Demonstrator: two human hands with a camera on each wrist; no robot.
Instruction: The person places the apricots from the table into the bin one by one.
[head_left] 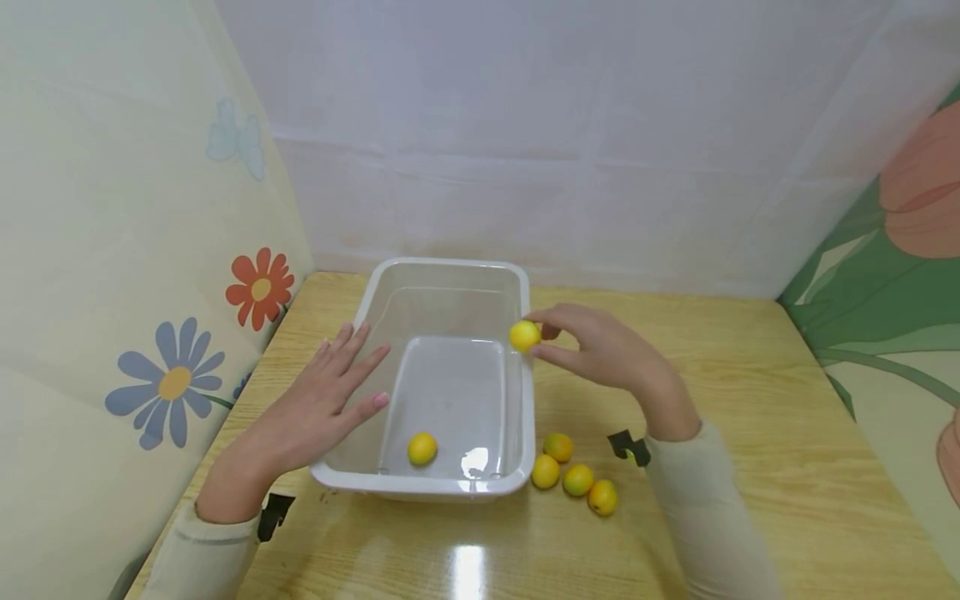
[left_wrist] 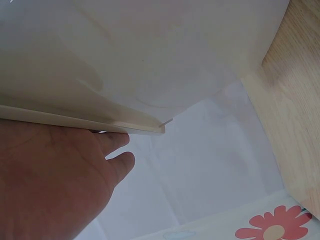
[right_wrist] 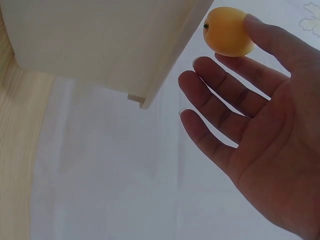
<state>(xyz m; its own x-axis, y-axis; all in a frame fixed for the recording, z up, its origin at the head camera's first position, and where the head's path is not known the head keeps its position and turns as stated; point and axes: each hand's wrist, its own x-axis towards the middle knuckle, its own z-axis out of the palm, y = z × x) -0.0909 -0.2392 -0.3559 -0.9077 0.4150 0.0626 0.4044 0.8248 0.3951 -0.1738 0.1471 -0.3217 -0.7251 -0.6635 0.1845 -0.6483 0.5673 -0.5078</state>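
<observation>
Between the thumb and index finger of my right hand (head_left: 600, 346) is a small yellow-orange kumquat (head_left: 524, 336), pinched above the basin's right rim. The right wrist view shows the same kumquat (right_wrist: 227, 32) with its small dark stem end; the other fingers are apart from it. My left hand (head_left: 318, 408) lies over the left rim of the white plastic basin (head_left: 534, 417), fingers straight and spread. One kumquat (head_left: 422, 448) sits on the basin floor near its front end. Several more kumquats (head_left: 577, 480) lie grouped on the table just right of the basin's front corner.
The wood-grain table (head_left: 720, 508) extends to the right of the basin. A white cloth (head_left: 570, 150) hangs behind it. Printed floral panels stand at the left and right, with a red flower (head_left: 260, 288) near the table's left edge.
</observation>
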